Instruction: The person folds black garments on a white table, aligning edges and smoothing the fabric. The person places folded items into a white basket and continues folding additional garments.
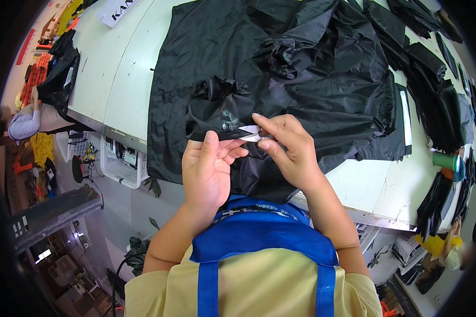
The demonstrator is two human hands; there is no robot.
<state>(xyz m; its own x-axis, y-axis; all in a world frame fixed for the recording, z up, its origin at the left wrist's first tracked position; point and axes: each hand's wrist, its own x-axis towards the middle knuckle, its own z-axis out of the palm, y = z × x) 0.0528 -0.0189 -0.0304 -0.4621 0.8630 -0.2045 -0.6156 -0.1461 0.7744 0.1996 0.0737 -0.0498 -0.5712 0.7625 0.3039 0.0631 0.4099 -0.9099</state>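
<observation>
A shiny black garment (pixel 211 37) lies spread and rumpled over the white table in front of me. My left hand (pixel 209 169) pinches the garment's black edge between thumb and fingers, just above my apron. My right hand (pixel 291 150) grips small metal thread snips (pixel 249 133) between thumb and fingers. The snips' two pointed blades stand apart and face left, at the black edge beside my left fingers. Whether a thread lies between the blades is too small to tell.
The white table (pixel 127 74) runs left and right. Black garments (pixel 433 95) are piled at the right, near a green thread spool (pixel 445 160). A white plastic basket (pixel 122 166) sits below the table's front edge. One person (pixel 26 121) works at far left, another (pixel 449 248) at lower right.
</observation>
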